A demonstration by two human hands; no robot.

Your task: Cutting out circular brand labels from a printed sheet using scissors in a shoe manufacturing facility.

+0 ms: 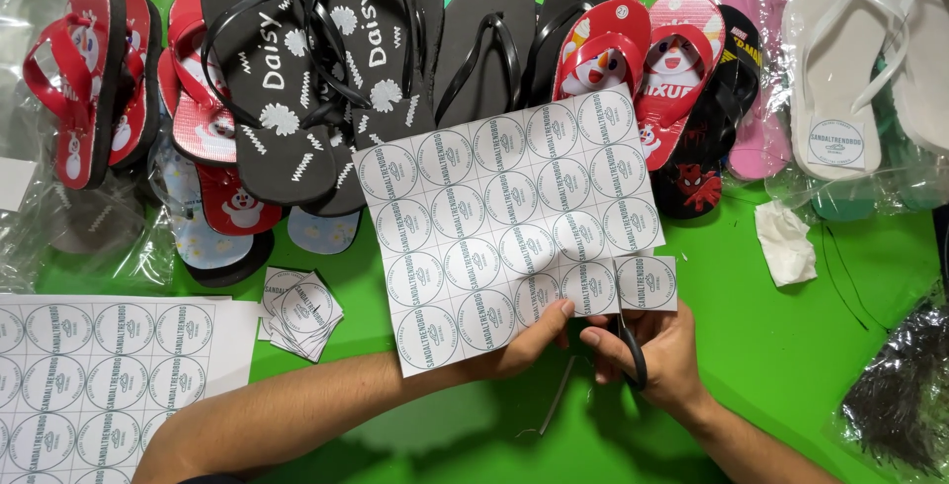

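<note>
Both forearms reach in: left hand (529, 341) pinches label sheet (504, 217), right hand (657, 351) grips scissors (633, 355).

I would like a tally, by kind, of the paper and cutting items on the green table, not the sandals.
Sheets of round labels: 2, one in the left hand at, one at
Piles of cut square labels: 1
Scissors: 1, in the right hand
Crumpled white paper: 1
Total: 5

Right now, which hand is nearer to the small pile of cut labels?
Left. The left hand holds the label sheet, right of the pile; the right hand, with scissors, is farther right.
</note>
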